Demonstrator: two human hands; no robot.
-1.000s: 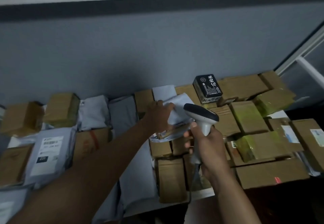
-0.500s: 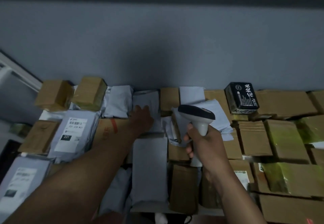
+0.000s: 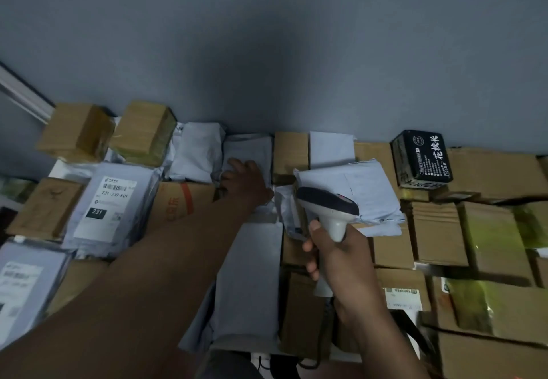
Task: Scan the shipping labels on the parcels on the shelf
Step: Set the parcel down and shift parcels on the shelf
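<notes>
A white shelf (image 3: 345,356) against a grey wall is packed edge to edge with brown cardboard boxes and grey plastic mailer bags. Most parcels lie label down; a grey mailer with a white printed shipping label (image 3: 107,200) sits face up at the left, well apart from both hands. A crumpled grey mailer bag (image 3: 363,191) rests on top of boxes near the middle, just beyond the scanner's nose. The left hand (image 3: 244,184) reaches across to a flat grey mailer at the back row (image 3: 252,150), fingers spread and resting on it, not clearly gripping. The right hand (image 3: 335,252) is wrapped round the handle of a pale handheld barcode scanner with a dark top (image 3: 327,208), its cable trailing down. The step looks like finding the next parcel; the next move likely calls for turning that back mailer over to show its label, then aiming the scanner at it
</notes>
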